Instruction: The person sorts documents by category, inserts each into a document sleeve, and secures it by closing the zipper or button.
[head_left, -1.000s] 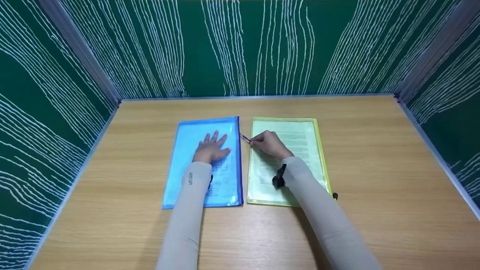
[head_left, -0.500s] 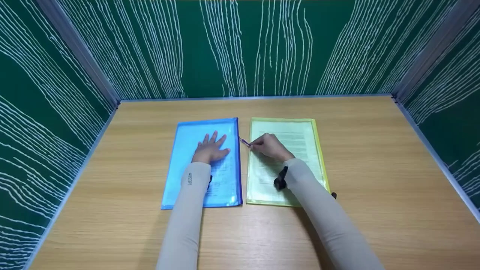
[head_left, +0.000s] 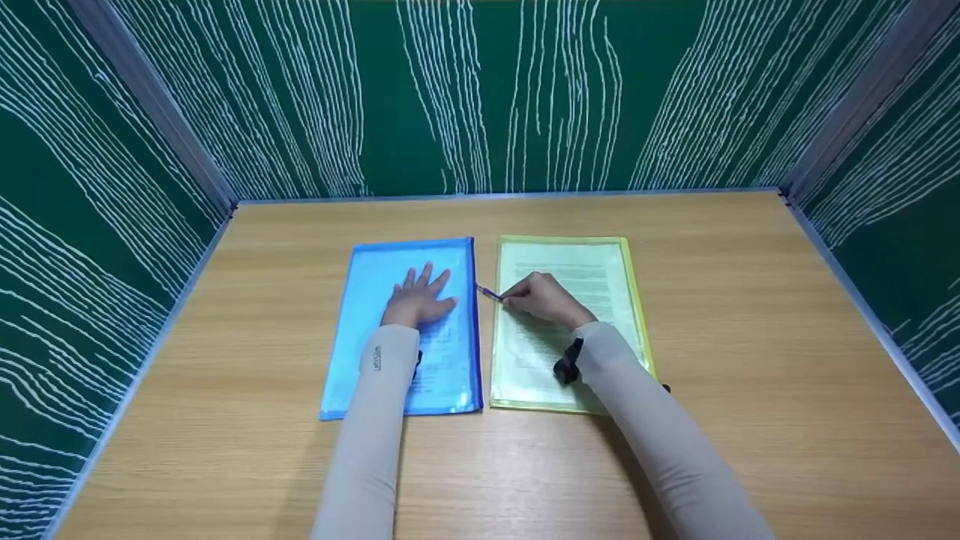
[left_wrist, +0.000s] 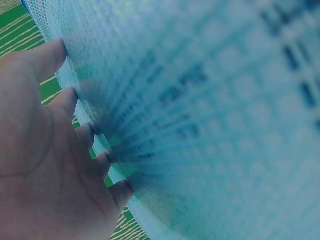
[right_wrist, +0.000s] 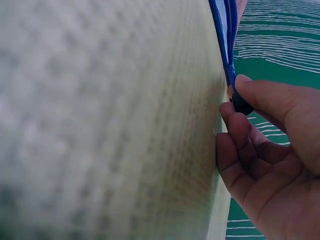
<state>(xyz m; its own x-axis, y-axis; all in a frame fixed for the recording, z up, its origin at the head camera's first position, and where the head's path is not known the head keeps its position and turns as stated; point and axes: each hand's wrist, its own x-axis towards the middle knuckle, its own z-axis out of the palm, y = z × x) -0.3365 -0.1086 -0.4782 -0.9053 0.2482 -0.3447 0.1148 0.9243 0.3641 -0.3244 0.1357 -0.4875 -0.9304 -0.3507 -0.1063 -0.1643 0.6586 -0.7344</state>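
A blue mesh zip pouch (head_left: 375, 262) with printed paper inside lies flat on the table. My left hand (head_left: 416, 301) rests on it with fingers spread, and in the left wrist view the fingertips (left_wrist: 120, 192) touch its surface. Along the pouch's right edge runs a dark blue zipper (head_left: 474, 337). My right hand (head_left: 547, 298) pinches the dark zipper pull (right_wrist: 243, 105) between thumb and finger, drawn out sideways from that edge. Beneath the right hand lies a yellow-edged zip pouch (head_left: 525, 375), also holding printed paper.
Both pouches lie side by side on a wooden table (head_left: 225, 375), with a narrow gap between them. Green panels (head_left: 510, 97) with white wavy lines stand at the back and sides. A small dark tab (head_left: 666, 388) sticks out by the yellow pouch's lower right.
My right hand has slid a little toward the near side, drawing the zipper pull along the blue pouch's right edge. The left hand stays on the blue pouch.
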